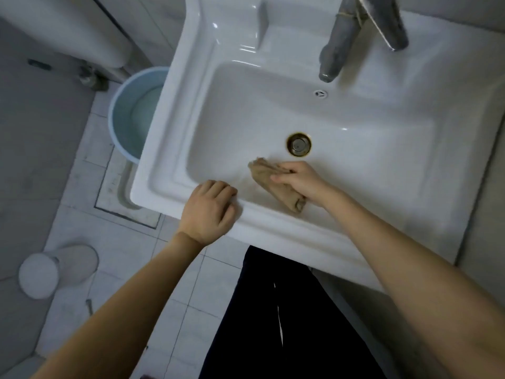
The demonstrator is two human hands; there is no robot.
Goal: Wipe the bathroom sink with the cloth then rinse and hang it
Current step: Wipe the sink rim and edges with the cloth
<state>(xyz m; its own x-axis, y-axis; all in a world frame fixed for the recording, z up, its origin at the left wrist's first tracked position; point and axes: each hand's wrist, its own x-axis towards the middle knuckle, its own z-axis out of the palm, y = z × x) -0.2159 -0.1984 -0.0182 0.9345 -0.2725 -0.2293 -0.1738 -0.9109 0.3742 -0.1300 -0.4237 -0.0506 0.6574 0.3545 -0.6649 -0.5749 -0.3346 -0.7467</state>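
Note:
A white rectangular bathroom sink point(175, 132) fills the upper middle of the view, with a brass-ringed drain point(299, 144) in its basin. My right hand point(299, 180) presses a bunched tan cloth point(263, 175) against the near inner wall of the basin, just below the drain. The cloth sticks out on both sides of the hand. My left hand point(209, 212) rests fingers-curled on the sink's front rim, holding nothing. A metal faucet point(341, 42) with a lever handle stands at the back; no water is visibly running.
A light blue bucket point(123, 113) sits on the tiled floor left of the sink. A white toilet point(82, 28) is at the upper left. A small white lidded bin point(52, 272) stands on the floor at lower left. My dark trousers point(273, 324) are below the sink.

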